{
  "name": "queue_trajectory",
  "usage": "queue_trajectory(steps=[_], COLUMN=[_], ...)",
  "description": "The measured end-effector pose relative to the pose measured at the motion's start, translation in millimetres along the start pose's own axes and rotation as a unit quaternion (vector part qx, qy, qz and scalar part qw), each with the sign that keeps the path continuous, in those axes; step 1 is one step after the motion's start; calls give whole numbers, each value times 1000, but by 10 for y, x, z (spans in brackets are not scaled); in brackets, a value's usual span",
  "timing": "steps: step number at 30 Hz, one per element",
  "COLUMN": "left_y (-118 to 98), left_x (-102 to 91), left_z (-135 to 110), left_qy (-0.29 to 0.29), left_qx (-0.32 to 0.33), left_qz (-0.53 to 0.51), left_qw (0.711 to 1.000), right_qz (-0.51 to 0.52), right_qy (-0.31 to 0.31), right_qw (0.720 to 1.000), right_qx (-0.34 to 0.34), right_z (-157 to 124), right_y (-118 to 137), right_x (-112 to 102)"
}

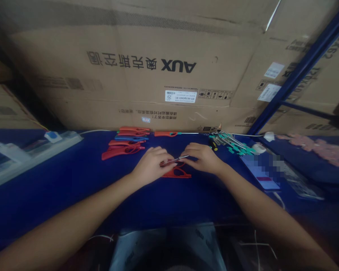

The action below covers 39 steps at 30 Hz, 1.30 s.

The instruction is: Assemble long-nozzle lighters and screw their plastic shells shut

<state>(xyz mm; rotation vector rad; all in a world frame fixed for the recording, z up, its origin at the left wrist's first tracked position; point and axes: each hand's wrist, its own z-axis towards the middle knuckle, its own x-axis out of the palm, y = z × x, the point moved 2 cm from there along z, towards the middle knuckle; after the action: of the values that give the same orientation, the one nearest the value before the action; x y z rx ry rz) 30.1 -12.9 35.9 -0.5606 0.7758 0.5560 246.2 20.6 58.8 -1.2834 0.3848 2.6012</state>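
Observation:
My left hand (152, 165) is closed on a dark red lighter casing (166, 163) held just above the table. From the other side my right hand (202, 157) pinches a slim metallic part (183, 157) that meets this casing; its exact kind is too small to make out. Below both hands lies an orange-red lighter shell (176, 174) with a trigger loop, partly hidden by my left fingers. Several red lighter casings (124, 148) and a blue one (131, 138) lie in a row to the left. An assembled-looking orange stick lighter (166, 133) lies behind my hands.
A heap of metal lighter stems with green parts (234, 143) lies right of my right hand. Farther right is a phone (260, 173) with a cable. A power strip (36, 158) runs along the left. Large cardboard (135, 86) walls the back of the blue table (101, 203).

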Motion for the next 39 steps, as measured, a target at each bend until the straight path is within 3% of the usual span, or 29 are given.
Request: queue_trajectory(steps=[8, 20, 29, 32, 35, 39], left_y=[-44, -55, -21, -11, 9, 50], left_x=[-1, -20, -9, 5, 31, 57], left_z=[16, 8, 14, 14, 9, 0], left_qy=[9, -28, -8, 8, 23, 7], left_qx=[-1, 7, 1, -10, -38, -62], left_qz=[30, 49, 29, -15, -75, -130], left_qw=[999, 998, 1000, 1000, 996, 990], right_qz=[-1, 17, 86, 129, 181, 226], right_qy=[10, 26, 48, 67, 82, 97], right_qw=[1000, 999, 995, 988, 973, 950], right_qx=[2, 13, 19, 49, 121, 192], right_z=[16, -15, -9, -11, -26, -54], right_y=[31, -6, -2, -12, -45, -100], right_x=[18, 108, 96, 91, 77, 22])
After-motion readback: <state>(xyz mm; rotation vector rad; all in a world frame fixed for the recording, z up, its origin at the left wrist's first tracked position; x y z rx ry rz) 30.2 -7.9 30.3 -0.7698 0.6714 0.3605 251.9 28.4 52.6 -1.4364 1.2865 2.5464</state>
